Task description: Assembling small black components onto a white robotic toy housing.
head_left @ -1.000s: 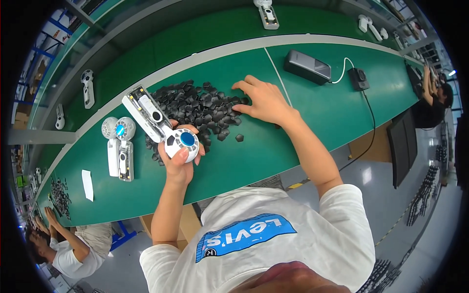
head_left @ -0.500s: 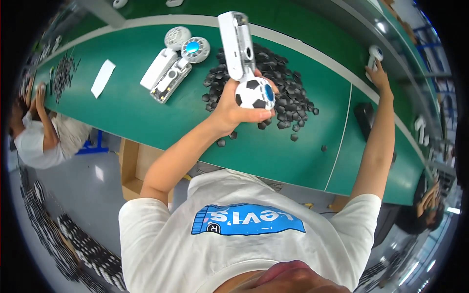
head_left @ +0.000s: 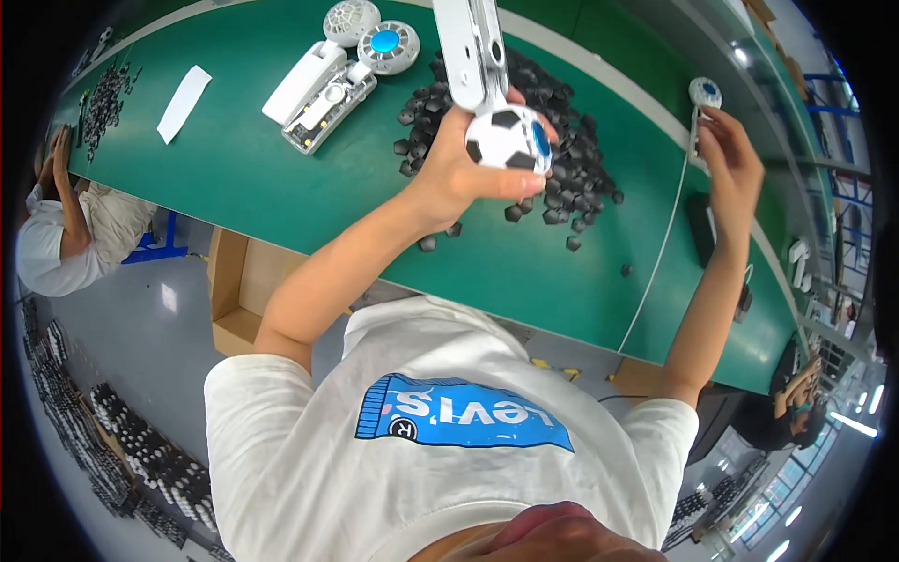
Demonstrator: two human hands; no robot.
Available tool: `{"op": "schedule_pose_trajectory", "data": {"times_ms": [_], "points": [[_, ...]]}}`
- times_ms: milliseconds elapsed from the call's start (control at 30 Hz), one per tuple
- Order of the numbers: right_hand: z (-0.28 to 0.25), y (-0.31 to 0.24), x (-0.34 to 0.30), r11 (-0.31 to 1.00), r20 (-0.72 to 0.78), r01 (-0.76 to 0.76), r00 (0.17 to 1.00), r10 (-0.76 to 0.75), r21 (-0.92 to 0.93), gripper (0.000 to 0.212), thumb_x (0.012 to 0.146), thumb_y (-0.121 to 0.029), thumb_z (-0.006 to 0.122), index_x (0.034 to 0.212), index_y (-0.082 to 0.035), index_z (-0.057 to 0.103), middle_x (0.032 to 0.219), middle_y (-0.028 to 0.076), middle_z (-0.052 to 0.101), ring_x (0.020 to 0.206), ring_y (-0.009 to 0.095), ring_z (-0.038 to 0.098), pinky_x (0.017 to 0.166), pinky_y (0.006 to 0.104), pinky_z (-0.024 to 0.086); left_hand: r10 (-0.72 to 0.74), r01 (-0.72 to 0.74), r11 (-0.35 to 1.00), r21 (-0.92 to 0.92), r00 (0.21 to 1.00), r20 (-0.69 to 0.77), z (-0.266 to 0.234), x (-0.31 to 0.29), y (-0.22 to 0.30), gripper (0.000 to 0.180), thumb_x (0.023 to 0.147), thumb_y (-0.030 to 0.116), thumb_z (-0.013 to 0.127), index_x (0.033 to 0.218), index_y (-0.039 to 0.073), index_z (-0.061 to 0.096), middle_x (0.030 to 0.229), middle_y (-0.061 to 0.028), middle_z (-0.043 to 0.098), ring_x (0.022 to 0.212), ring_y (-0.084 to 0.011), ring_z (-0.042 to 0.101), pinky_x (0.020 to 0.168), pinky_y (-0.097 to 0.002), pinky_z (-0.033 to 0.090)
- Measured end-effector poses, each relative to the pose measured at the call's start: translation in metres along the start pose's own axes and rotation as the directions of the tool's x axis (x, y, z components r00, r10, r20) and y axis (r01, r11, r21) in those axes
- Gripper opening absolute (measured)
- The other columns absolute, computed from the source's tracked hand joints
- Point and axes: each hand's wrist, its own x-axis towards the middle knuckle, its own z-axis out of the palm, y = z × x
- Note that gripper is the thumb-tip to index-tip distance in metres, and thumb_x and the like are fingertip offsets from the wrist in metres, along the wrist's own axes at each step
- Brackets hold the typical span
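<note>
My left hand is wrapped round the round head of a white handheld fan, patterned with black patches like a football. Its long handle points away from me and runs out of the upper edge. Beneath and behind it spreads a heap of small black pentagon pieces. At the far right, my right hand has its thumb and fingertips on the handle of another white handheld fan, near the pale strip along the table. The fingers partly cover that handle.
Left of the heap lie a white fan with its handle opened on the inner parts, and a paper strip. A dark box-shaped object sits below my right hand. An open carton stands below the table edge; a co-worker sits at left.
My right hand has drawn the second fan from the far lane toward the pale strip. My left hand still holds the football-patterned fan. The whole view has shifted slightly.
</note>
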Motion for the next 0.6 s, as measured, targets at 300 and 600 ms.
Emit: {"op": "schedule_pose_trajectory", "data": {"times_ms": [300,600], "points": [[-0.013,-0.138,-0.163,0.552,0.121,-0.050,0.988,-0.093,0.832,0.039,0.092,-0.025,0.057,0.111,0.010,0.062,0.112,0.019,0.065,0.100,0.026,0.063,0.089,0.0355,0.048,-0.081,0.083,0.979,0.187,0.997,-0.016,0.003,0.001,0.002,0.045,0.080,0.016,0.075,0.115,0.000,0.052,0.089,-0.0067,0.064,0.077,-0.0133,0.064,0.066,-0.0249,0.054],[0.025,-0.112,-0.152,0.524,0.109,-0.078,0.994,-0.028,0.848,0.038,0.091,-0.024,0.058,0.109,0.009,0.062,0.110,0.018,0.065,0.097,0.026,0.062,0.086,0.0352,0.048,-0.016,0.024,0.988,0.153,0.998,-0.053,0.001,-0.015,0.003,0.052,0.067,0.008,0.082,0.110,-0.001,0.054,0.086,-0.0065,0.063,0.076,-0.0132,0.063,0.068,-0.0248,0.053]]}}
